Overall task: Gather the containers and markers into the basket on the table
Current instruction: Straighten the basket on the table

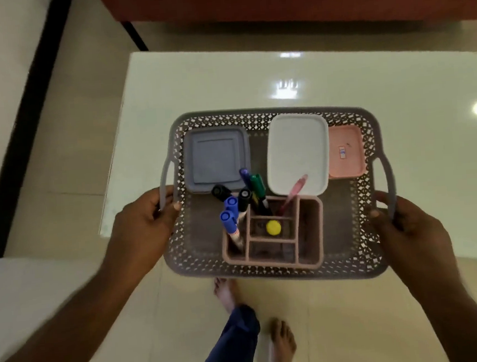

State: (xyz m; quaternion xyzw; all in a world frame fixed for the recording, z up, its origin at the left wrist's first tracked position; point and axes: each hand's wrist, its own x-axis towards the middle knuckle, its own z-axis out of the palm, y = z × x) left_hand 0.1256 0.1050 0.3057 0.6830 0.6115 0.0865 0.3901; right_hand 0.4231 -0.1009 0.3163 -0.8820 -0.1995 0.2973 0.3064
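Grey perforated plastic, the basket (pixel 281 266), gripped at both side handles. Left hand (pixel 143 225) curled round the left handle, thumb laid over the rim; right hand (pixel 406 224) wrapped round the right handle, fingers closed on the loop. Held part over the near edge of the glossy white table (pixel 252 79), part over the floor; whether resting on the table edge or lifted clear could not be told.

Inside, along the far wall: a grey-lidded square container (pixel 217 158) at left, a white-lidded container (pixel 298 153) right of centre, a pink container (pixel 345 151) just beside it against the right wall. Nearer, a pink divided organiser (pixel 307 232), holding the markers upright or leaning: two blue-capped markers (pixel 228 213) in the left slot, black-capped ones (pixel 234 194), a green one (pixel 256 183), a purple-tipped one, and a pink pen (pixel 296 190) tilted over the white lid. A yellow round cap (pixel 273 227) seen in a middle compartment.

Gathering judged done, nothing loose visible on the table. Step in hand judged to be the carrying or setting of the loaded basket. Next move likely called for: level handles, slow motion so the leaning markers kept from tipping out, full base brought onto the tabletop before release.
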